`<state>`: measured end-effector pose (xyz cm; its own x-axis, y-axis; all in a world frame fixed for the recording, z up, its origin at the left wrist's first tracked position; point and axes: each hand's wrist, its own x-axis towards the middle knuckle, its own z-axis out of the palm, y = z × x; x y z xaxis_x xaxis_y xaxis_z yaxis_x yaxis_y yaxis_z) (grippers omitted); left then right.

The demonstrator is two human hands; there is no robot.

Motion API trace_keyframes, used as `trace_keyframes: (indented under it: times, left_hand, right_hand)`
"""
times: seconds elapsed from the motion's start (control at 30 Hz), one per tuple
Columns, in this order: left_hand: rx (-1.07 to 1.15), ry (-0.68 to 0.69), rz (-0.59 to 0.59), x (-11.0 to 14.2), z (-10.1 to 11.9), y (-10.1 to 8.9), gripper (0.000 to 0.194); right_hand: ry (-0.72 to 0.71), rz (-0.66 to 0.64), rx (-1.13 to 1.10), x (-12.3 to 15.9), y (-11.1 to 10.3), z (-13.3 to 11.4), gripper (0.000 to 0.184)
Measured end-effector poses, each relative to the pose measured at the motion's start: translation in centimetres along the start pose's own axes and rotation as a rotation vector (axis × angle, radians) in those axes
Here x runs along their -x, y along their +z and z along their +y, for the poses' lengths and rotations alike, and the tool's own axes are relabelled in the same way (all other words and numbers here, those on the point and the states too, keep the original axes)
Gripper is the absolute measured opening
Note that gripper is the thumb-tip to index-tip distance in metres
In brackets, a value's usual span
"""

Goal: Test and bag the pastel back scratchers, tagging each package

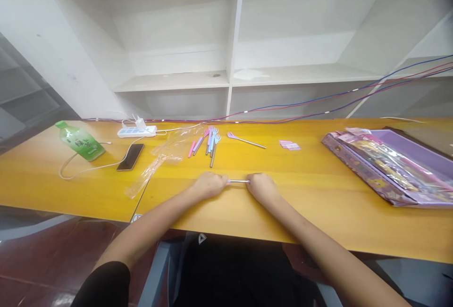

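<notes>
Both fists meet the two ends of a slim metal rod with lilac ends, which looks like a back scratcher [239, 181]; its head is hidden. My left hand [211, 185] is closed round the left end. My right hand [262, 187] grips the right end, the bare metal showing between them. Just beyond lies a pile of back scratchers [211, 143] with pink, purple and blue claw-shaped heads. To its right a single back scratcher [247, 140] with a pinkish-purple head and an extended metal rod lies on the table.
Small pink cards [289, 145] lie right of centre on the yellow table [307, 222]. A purple box [371, 179] with packaged items stands at the right. Clear plastic wrap [166, 153], a phone [130, 157], a power strip [136, 131] and a green bottle [79, 141] are at the left.
</notes>
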<state>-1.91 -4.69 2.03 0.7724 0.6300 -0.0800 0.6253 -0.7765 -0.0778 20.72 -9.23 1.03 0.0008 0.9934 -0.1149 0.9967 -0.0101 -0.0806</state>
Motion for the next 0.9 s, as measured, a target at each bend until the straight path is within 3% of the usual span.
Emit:
trace_keyframes:
  times: [0.3, 0.43, 0.53, 0.63, 0.7, 0.77, 0.83, 0.9]
  left_hand:
    - [-0.034, 0.037, 0.072, -0.8, 0.0, -0.8, 0.042]
    - [-0.049, 0.035, 0.110, -1.2, -0.7, -3.1, 0.040]
    - [-0.075, 0.024, 0.094, -0.6, -2.9, -5.5, 0.036]
    - [-0.112, -0.046, 0.006, 2.3, -7.2, -7.5, 0.027]
    - [-0.111, -0.151, -0.010, 5.2, -10.5, -8.0, 0.023]
    - [-0.115, -0.166, 0.030, 8.1, -13.2, -7.6, 0.022]
    - [-0.167, -0.117, 0.053, 10.3, -14.5, -6.7, 0.023]
    - [-0.216, -0.059, 0.067, 11.3, -14.5, -5.7, 0.029]
  right_hand:
    - [-0.031, 0.041, -0.009, -0.1, -2.1, -0.6, 0.030]
    - [-0.056, 0.072, 0.025, 0.2, -4.9, -1.1, 0.033]
    - [-0.056, 0.094, 0.078, 0.6, -7.2, 0.3, 0.033]
    - [-0.027, 0.132, 0.127, 1.6, -8.2, 6.1, 0.032]
    - [-0.012, 0.162, 0.142, 2.6, -7.6, 12.7, 0.034]
    - [-0.051, 0.198, 0.110, 3.8, -6.1, 20.0, 0.031]
    - [-0.101, 0.249, 0.070, 4.9, -4.2, 26.5, 0.032]
    - [-0.128, 0.301, 0.061, 5.8, -2.5, 31.0, 0.033]
